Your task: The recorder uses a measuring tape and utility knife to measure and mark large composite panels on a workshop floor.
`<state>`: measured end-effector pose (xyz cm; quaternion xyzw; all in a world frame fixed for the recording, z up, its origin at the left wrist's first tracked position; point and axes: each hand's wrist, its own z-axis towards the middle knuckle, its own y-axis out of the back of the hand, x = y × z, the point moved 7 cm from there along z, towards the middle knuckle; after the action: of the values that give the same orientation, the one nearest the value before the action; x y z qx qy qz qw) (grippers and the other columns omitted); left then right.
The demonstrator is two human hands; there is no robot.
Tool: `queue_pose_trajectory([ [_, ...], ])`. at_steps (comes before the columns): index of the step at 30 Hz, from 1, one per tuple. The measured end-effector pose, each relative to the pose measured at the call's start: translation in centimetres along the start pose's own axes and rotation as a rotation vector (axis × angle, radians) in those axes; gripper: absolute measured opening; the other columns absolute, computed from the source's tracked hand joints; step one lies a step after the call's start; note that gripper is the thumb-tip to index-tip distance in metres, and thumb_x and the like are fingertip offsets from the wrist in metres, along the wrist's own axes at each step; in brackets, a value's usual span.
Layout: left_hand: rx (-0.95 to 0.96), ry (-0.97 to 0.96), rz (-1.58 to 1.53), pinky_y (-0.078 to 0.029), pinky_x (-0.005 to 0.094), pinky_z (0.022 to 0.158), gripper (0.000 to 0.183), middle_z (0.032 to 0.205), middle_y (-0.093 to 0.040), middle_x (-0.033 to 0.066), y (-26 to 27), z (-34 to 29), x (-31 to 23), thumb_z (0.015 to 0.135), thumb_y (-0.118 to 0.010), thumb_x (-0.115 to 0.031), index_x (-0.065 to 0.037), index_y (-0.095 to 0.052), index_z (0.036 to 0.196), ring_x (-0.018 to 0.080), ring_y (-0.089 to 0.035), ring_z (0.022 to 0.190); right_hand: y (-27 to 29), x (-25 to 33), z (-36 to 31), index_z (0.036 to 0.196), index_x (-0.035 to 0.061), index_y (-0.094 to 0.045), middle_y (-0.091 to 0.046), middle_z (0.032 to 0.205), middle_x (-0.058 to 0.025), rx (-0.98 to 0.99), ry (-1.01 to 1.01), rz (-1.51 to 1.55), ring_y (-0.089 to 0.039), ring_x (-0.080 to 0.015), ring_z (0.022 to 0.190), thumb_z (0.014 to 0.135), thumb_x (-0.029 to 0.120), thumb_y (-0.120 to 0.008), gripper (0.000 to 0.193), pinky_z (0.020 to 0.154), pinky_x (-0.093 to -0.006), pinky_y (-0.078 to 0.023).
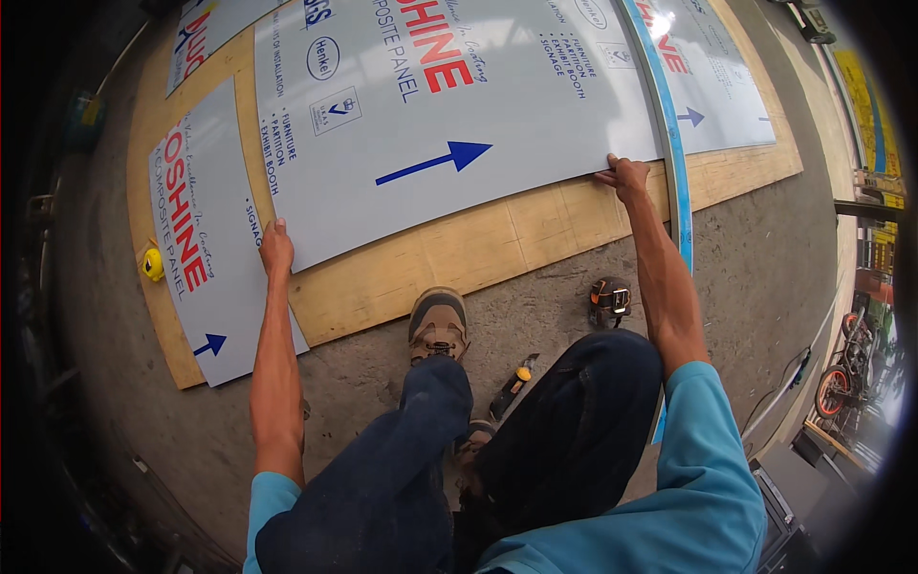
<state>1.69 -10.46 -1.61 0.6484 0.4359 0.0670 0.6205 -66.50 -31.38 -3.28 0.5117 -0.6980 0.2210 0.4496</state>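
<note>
A large grey composite panel (535, 143), printed with red and blue lettering and a blue arrow, lies over a sheet of plywood (459, 253). My left hand (276, 247) grips its near left corner, fingers partly hidden by the edge. Farther right, my right hand (626, 178) is closed on the panel's near edge, thumb on top. Just beside that hand runs a long straight bar (681, 191) with a blue strip, crossing the panels and reaching toward my right knee. A narrower panel piece (206, 230) lies left of my left hand, and another printed panel (717, 91) shows beyond the bar.
On the concrete floor are a black and orange tape measure (609, 301) and a utility knife (513, 386) near my shoes. A yellow tape measure (151, 265) sits at the plywood's left edge. A motorcycle (841, 378) stands at the far right.
</note>
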Motion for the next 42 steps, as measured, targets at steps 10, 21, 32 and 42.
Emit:
queue_pose_trajectory([
  [10, 0.041, -0.099, 0.184, -0.045, 0.0474, 0.076, 0.043, 0.083, -0.061, 0.0238, 1.3, -0.6, 0.2, 0.096, -0.039, -0.04, -0.001, -0.056, 0.096, 0.0447, -0.058, 0.082, 0.9, 3.1, -4.9, 0.125, -0.0046, -0.037, -0.062, 0.086, -0.0251, 0.014, -0.057, -0.96, -0.068, -0.0274, 0.066, 0.079, 0.039, -0.069, 0.071, 0.05, -0.0362, -0.051],
  [21, 0.035, 0.165, -0.059, -0.046, 0.0372, 0.061, 0.042, 0.066, -0.058, 0.0124, 1.9, -7.1, 2.3, 0.079, -0.07, -0.038, 0.001, -0.055, 0.082, 0.0251, -0.057, 0.062, 9.5, -8.3, -22.8, 0.137, 0.0005, -0.031, -0.039, 0.127, -0.0272, -0.146, 0.019, -1.016, -0.036, -0.0419, 0.12, 0.065, 0.032, -0.079, 0.092, 0.101, -0.0488, -0.03],
  [32, 0.074, 0.383, -0.109, -0.043, 0.0364, 0.059, 0.047, 0.063, -0.051, 0.0092, 2.4, -7.7, 2.0, 0.082, -0.067, -0.043, 0.001, -0.053, 0.079, 0.0222, -0.05, 0.06, 8.6, -6.4, -21.8, 0.137, 0.0007, -0.031, -0.036, 0.126, -0.0278, -0.021, -0.099, -1.019, -0.038, -0.0412, 0.118, 0.062, 0.03, -0.081, 0.095, 0.101, -0.0461, -0.032],
  [42, 0.061, 0.115, -0.398, -0.049, 0.032, 0.078, 0.032, 0.096, -0.063, 0.0121, 2.5, -6.4, -11.3, 0.089, -0.061, -0.024, 0.003, -0.058, 0.105, 0.0204, -0.061, 0.088, -1.1, 3.7, -21.9, 0.129, -0.0043, -0.044, -0.055, 0.108, -0.0181, 0.01, -0.135, -0.292, -0.057, -0.0229, 0.096, 0.07, 0.031, -0.076, 0.076, 0.083, -0.0312, -0.047],
])
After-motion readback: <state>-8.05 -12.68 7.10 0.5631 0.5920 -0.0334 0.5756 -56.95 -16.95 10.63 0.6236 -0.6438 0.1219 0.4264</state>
